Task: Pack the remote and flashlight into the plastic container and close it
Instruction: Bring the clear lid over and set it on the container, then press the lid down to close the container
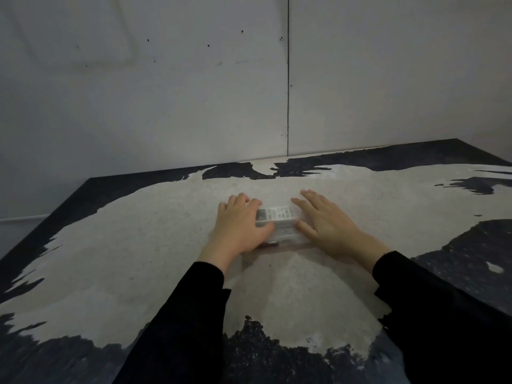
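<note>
A small clear plastic container sits on the table's middle, between my two hands. Through its transparent top I see a white remote with rows of buttons lying lengthwise inside. The flashlight is not visible; a dark reddish shape shows at the container's lower left edge. My left hand lies over the container's left end, thumb across its front. My right hand presses against the right end, fingers stretched flat, thumb touching the container's side.
The table is worn, pale grey in the middle with black patches at the edges. A grey panel wall stands right behind it. The table's left edge drops off at the far left.
</note>
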`<action>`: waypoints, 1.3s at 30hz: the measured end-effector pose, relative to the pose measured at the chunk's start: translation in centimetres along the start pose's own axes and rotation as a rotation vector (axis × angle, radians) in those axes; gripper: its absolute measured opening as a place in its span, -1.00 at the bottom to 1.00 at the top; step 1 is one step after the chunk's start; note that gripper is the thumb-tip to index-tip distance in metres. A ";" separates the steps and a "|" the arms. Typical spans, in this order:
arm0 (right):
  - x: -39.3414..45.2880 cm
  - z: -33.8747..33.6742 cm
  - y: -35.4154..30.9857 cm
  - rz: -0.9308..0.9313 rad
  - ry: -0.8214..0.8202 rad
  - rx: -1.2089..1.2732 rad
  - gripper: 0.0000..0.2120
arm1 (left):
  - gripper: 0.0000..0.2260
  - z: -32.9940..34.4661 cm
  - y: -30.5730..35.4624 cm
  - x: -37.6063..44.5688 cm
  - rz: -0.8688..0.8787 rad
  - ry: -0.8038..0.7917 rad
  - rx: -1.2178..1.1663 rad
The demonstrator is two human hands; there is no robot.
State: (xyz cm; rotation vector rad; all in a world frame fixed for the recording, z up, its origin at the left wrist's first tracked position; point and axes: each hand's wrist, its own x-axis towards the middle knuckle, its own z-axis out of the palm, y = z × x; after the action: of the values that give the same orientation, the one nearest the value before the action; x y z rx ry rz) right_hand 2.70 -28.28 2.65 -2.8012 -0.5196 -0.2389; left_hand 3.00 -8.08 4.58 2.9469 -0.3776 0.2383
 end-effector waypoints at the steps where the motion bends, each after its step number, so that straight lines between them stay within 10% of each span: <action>1: 0.2 -0.4 -0.1 0.001 -0.018 -0.007 -0.34 | -0.46 0.2 0.4 0.3 -0.001 0.020 -0.008; 15: 3.2 0.8 -1.1 -0.028 -0.060 -0.035 -0.23 | -0.26 2.0 -0.1 1.9 0.107 0.026 -0.076; 20: 3.7 0.9 -1.2 -0.031 -0.126 -0.037 -0.42 | -0.32 2.2 -0.6 2.4 0.077 -0.093 -0.247; 25: 3.3 0.4 -0.7 -0.009 0.039 0.184 -0.41 | -0.68 2.6 -0.7 1.4 0.017 0.178 -0.704; 32: 1.2 -0.5 -1.7 -0.133 0.298 0.116 -0.65 | -0.75 1.8 -0.3 -2.1 0.203 0.357 -0.202; 39: -0.5 -0.8 -1.6 -0.328 -0.021 0.018 -0.63 | -0.61 0.8 -3.5 -5.3 0.296 0.242 -0.028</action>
State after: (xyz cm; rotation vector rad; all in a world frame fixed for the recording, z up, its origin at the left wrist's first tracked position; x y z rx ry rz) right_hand 1.61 -27.25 3.69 -2.6905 -0.9817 -0.2692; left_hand -1.00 -3.69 2.37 2.7797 -0.7715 0.6122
